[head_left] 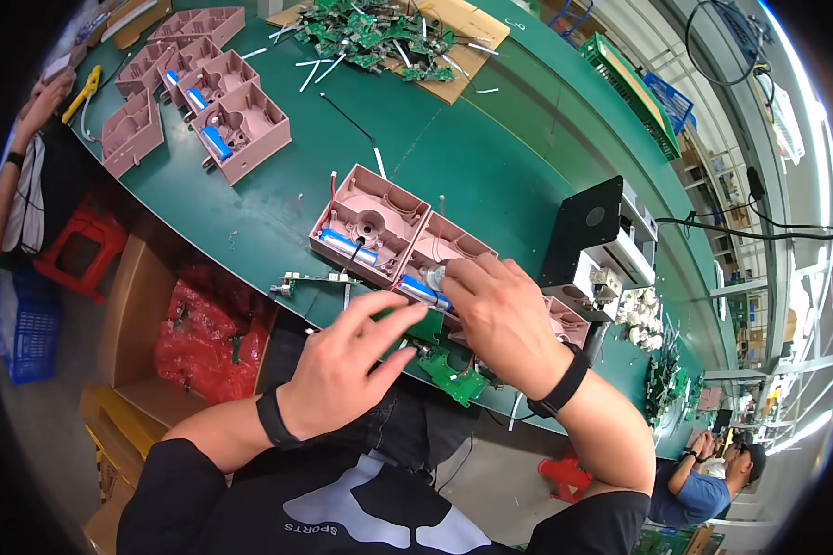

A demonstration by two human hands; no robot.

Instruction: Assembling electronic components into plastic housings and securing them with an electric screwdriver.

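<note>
My right hand (pixel 507 319) reaches over the second pink plastic housing (pixel 453 239), its thumb and fingers closed on a small clear, shiny piece (pixel 432 276). A blue battery cell (pixel 424 291) lies in that housing, just under my fingers. My left hand (pixel 352 365) holds nothing; its fingers are spread beside a green circuit board (pixel 453 377) at the table edge. Left of it stands another pink housing (pixel 372 215) with a blue cell (pixel 350 246) and a round part inside. A narrow board with a metal knob (pixel 287 285) lies in front of that housing.
Several more pink housings (pixel 241 134) stand at the far left. Circuit boards (pixel 370 42) are heaped on cardboard at the back. A black-and-white machine (pixel 602 245) stands right of my right hand. Below the table's left edge is a carton with red plastic (pixel 208 338). Other people work at both sides.
</note>
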